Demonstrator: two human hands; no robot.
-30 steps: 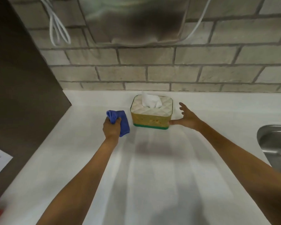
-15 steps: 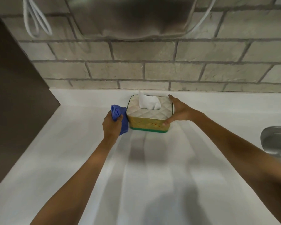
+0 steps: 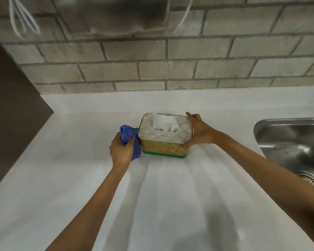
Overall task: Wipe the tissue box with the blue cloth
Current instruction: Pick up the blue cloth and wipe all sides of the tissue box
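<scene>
Head camera, looking down along two bare forearms onto a white countertop (image 3: 152,205) that meets a grey brick wall (image 3: 170,67).

Near the back of the counter sits the tissue box (image 3: 164,140): a pale quilted top, a yellowish side with small red flecks, a green base, and a white tissue (image 3: 164,122) standing out of the top slot. The left hand (image 3: 121,151) is closed around the bunched blue cloth (image 3: 132,140), which hangs against the box's left side; whether it presses there or only brushes it is hard to tell at this angle. The right hand (image 3: 199,132) clasps the box's right end, thumb on the near right corner and fingers curled over the far top edge.

A steel sink (image 3: 290,142) lies well apart to the right.

Risks, as a judgement: the box looks light, so a firm stroke from the left could slide or tip it if the right hand's grip loosens. A pass across the top could also snag the tissue and drag it out.
</scene>
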